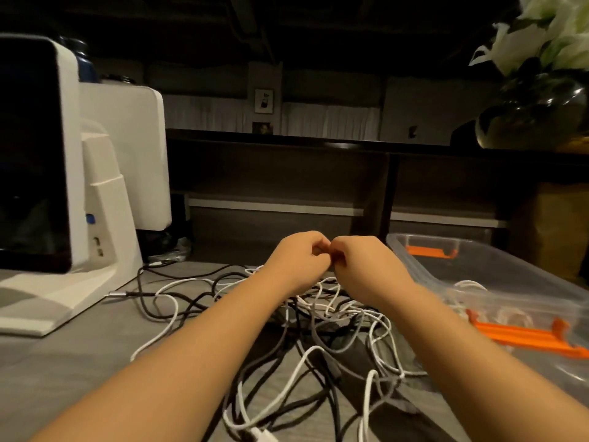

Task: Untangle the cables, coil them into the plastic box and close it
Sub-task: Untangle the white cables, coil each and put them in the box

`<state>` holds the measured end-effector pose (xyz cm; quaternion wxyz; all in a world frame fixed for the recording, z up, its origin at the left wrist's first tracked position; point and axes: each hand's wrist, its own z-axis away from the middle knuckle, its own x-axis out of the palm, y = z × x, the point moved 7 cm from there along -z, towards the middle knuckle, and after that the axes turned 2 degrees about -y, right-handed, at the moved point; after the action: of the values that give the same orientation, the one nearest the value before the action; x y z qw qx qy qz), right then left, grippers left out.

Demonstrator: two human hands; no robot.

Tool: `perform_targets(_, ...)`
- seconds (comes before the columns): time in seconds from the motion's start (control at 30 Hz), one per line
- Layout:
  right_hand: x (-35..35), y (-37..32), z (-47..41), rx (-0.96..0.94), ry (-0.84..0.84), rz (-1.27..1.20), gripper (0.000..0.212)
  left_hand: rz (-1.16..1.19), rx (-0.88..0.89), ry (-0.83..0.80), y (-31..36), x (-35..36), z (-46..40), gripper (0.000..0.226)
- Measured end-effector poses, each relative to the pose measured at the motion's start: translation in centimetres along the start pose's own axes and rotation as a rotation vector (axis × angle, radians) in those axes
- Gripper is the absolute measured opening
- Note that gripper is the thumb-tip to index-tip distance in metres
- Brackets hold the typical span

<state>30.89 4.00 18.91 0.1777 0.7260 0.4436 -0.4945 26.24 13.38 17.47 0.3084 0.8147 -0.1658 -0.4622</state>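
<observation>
A tangle of white, black and grey cables (331, 333) sprawls over the grey table, from the middle toward the near edge. My left hand (296, 261) and my right hand (366, 266) are raised side by side above the tangle's far end, fingers curled and fingertips meeting. What they pinch is hidden by the hands; white strands rise toward them from below. A clear plastic box (497, 279) with orange latches (522, 336) stands on the right, with a white cable lying inside it.
A white monitor (35, 154) on a white stand sits at the left, with a second white device (127, 148) behind it. A dark glass vase (535, 110) with white flowers stands at the far right. A dark shelf unit runs behind the table.
</observation>
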Motion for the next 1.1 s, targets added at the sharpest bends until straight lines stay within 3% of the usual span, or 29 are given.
perform_targets(0.2, 3.2, 2.6, 1.0, 0.084, 0.062, -0.198, 0.015, 0.094, -0.089, 0.117, -5.0, -0.2, 1.6, 0.025)
perform_targets(0.33, 4.8, 2.9, 1.7, 0.005, -0.062, -0.175, 0.02, 0.044, -0.081, 0.016, -6.1, 0.2, 2.1, 0.02)
perform_targets(0.43, 4.1, 2.0, 2.5, -0.063, -0.096, -0.288, 0.025, -0.005, -0.024, -0.091, -5.2, 0.8, 2.6, 0.019)
perform_targets(0.63, 4.9, -1.2, 4.9, -0.227, -0.535, -0.617, 0.025, 0.019, -0.014, -0.089, -4.8, 0.8, 3.3, 0.023)
perform_targets(0.73, 5.4, -1.2, 5.2, -0.239, -0.623, -0.636, 0.027, 0.042, -0.015, -0.047, -5.0, 0.5, 3.3, 0.025)
perform_targets(0.97, 6.0, -0.5, 4.8, -0.181, -0.638, -0.678, 0.013, 0.081, -0.001, -0.056, -5.1, 0.7, 3.3, 0.026)
perform_targets(1.1, 5.0, 0.4, 3.9, -0.102, -0.381, -0.709, 0.014, 0.127, 0.034, -0.106, -4.6, 0.7, 3.4, 0.028)
